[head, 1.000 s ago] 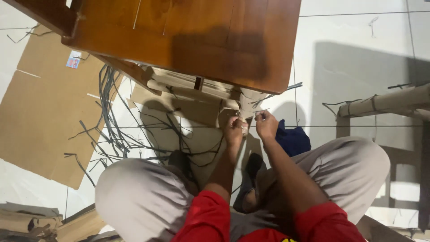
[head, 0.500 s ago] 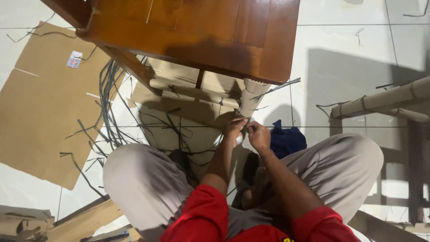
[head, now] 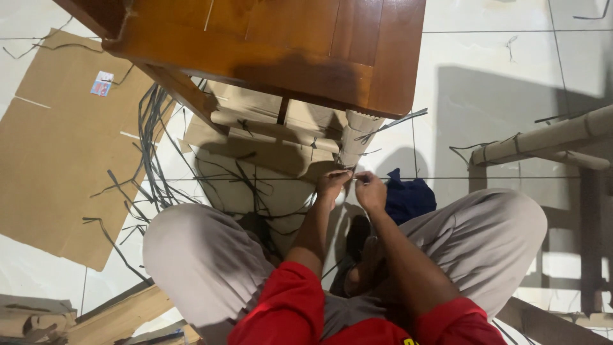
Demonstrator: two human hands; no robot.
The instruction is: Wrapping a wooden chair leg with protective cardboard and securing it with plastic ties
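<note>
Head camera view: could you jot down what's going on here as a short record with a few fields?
Setting: person seated on a pale tiled floor
Left hand: pinching a thin strap at the cardboard-wrapped leg
Right hand: pinching the same strap, close beside the left
Above the hands: wooden furniture top
Left of the knees: loose dark straps and a flat cardboard sheet
By the right hand: dark blue cloth

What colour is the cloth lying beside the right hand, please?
Dark blue; the cloth shows in the head view.
</note>
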